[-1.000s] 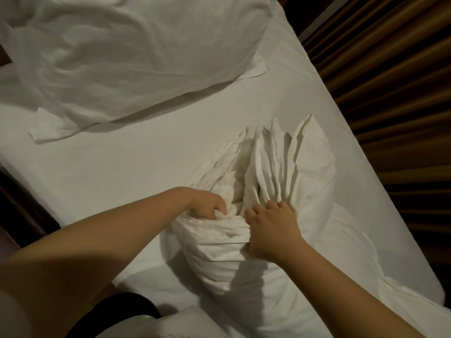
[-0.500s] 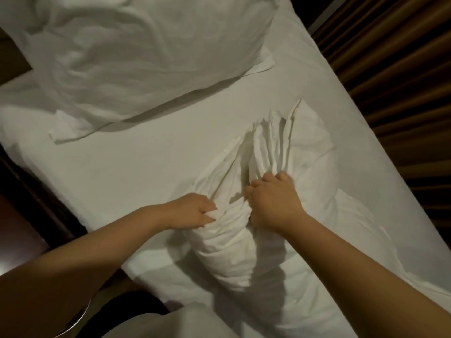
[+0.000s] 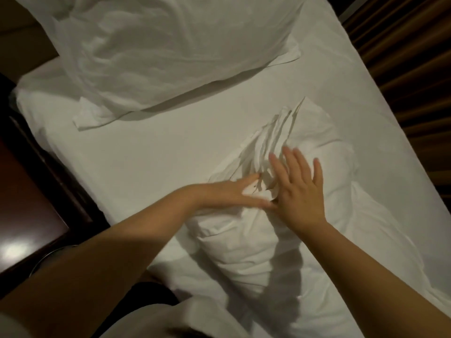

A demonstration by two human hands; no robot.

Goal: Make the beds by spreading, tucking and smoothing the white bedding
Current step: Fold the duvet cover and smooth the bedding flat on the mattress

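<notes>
Palms flat, grip spread, left hand (image 3: 231, 193) and right hand (image 3: 301, 191) press pleated bedding (image 3: 275, 140); pillow (image 3: 158, 52) at eleven o'clock. Uneven pressure could spring folds loose

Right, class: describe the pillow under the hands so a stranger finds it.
On the white bed beside the brown curtain lie two pillows. Take the nearer pillow, under the left hand and right hand. Its end is bunched into pleats; the far pillow has none.

2 pillows (image 3: 170, 52) (image 3: 256, 240), 2 grips (image 3: 229, 193) (image 3: 300, 191), 1 bed (image 3: 158, 154), 1 curtain (image 3: 402, 57), 1 nightstand (image 3: 29, 203).
</notes>
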